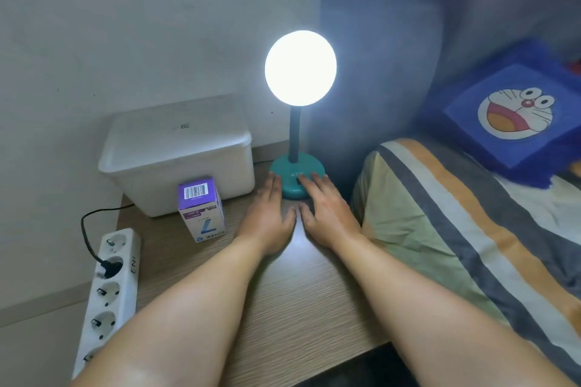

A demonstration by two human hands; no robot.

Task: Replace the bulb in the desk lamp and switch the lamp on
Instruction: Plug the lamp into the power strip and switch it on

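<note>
The desk lamp stands at the back of the wooden table, close to the wall and just beside the grey headboard. Its bulb is lit and shines very bright white, so no detail on its surface can be seen. A dark flexible neck goes down from the bulb to a round teal base with some pale letters on it.

Both hands lie palm down on the table in front of the base. The left hand has its fingers straight and close together, and the fingertips touch the left edge of the base. The right hand has its fingers a little spread; the fingertips rest on the front of the base, near a small dark part (possibly the switch, but I cannot tell for sure). Neither hand grips anything. The two thumbs nearly meet between the hands.

Left of the hands stands a small purple and white bulb box, upright, with a barcode on top. Behind it is a white plastic container with a lid. A white power strip lies at the left edge of the table, with one black plug in it. On the right is a bed with a striped cover and a blue cartoon pillow.
</note>
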